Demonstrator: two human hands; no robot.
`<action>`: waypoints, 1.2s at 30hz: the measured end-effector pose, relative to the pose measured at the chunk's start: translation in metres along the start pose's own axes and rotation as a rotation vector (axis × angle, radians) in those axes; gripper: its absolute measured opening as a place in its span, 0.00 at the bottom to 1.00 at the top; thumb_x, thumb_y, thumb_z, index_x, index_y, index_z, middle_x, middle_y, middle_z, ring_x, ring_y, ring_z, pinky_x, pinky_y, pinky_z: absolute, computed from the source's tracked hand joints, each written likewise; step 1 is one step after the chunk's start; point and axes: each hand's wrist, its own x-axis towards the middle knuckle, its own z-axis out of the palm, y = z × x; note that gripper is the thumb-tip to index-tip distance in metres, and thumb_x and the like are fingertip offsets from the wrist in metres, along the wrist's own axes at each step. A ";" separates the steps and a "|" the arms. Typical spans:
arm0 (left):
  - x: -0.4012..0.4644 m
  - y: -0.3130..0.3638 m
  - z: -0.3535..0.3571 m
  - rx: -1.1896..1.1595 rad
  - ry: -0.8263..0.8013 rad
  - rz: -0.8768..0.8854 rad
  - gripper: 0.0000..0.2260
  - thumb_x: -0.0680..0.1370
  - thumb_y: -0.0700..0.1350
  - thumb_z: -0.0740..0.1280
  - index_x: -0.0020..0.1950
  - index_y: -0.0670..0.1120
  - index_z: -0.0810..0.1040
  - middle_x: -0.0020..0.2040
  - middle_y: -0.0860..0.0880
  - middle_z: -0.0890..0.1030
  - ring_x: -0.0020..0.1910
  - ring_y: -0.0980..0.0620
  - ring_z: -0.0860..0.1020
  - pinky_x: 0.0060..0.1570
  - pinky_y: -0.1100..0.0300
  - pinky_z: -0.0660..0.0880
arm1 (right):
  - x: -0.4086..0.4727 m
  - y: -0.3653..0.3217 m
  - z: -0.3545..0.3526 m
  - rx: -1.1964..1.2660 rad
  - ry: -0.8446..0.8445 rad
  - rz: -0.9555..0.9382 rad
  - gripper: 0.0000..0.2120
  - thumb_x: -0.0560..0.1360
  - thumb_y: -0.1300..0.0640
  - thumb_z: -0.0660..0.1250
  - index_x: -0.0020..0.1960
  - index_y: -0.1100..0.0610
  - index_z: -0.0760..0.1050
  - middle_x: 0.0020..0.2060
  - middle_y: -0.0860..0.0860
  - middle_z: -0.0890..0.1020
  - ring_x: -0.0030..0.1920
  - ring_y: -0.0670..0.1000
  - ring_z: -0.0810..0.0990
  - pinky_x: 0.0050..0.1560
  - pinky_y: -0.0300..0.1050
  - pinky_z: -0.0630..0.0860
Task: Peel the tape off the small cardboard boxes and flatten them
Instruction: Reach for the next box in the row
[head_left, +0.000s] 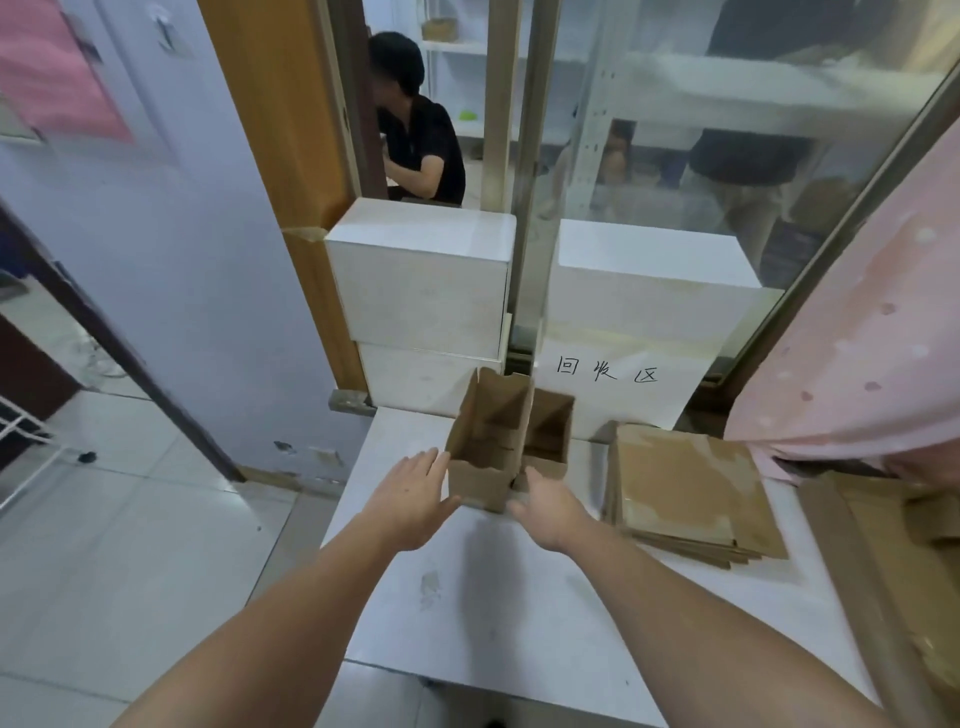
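Two hands flank the near open cardboard box (485, 447) at twelve o'clock on our worktop (467, 597).
Our left hand (410, 499) and right hand (550, 506) are spread, unclamped; the box stands tall; both equally near.

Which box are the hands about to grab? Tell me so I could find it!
Find the white table with the handwritten paper sign at its far edge. Just in front of the sign stand two open brown boxes side by side. It is the near box, the taller one, between the left hand and right hand; the shorter box stands behind it.
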 end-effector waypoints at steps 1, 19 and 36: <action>0.002 -0.003 0.004 0.005 -0.005 -0.006 0.33 0.86 0.63 0.50 0.85 0.48 0.46 0.86 0.47 0.48 0.84 0.46 0.49 0.81 0.51 0.47 | 0.002 -0.001 0.004 0.032 -0.004 0.016 0.30 0.84 0.48 0.60 0.80 0.60 0.56 0.72 0.60 0.72 0.68 0.61 0.73 0.65 0.52 0.73; 0.050 -0.044 0.049 -0.220 -0.129 0.175 0.37 0.86 0.60 0.56 0.85 0.46 0.40 0.86 0.47 0.46 0.84 0.47 0.51 0.80 0.56 0.49 | 0.033 -0.034 0.054 0.410 0.059 0.268 0.38 0.83 0.48 0.63 0.83 0.54 0.43 0.79 0.55 0.62 0.75 0.59 0.67 0.69 0.49 0.71; -0.005 -0.052 -0.011 -0.743 0.224 0.205 0.39 0.82 0.52 0.67 0.82 0.64 0.42 0.77 0.63 0.60 0.72 0.66 0.64 0.67 0.59 0.71 | -0.006 -0.087 0.038 0.514 0.348 -0.060 0.45 0.81 0.51 0.64 0.76 0.28 0.30 0.69 0.46 0.75 0.62 0.52 0.77 0.62 0.52 0.75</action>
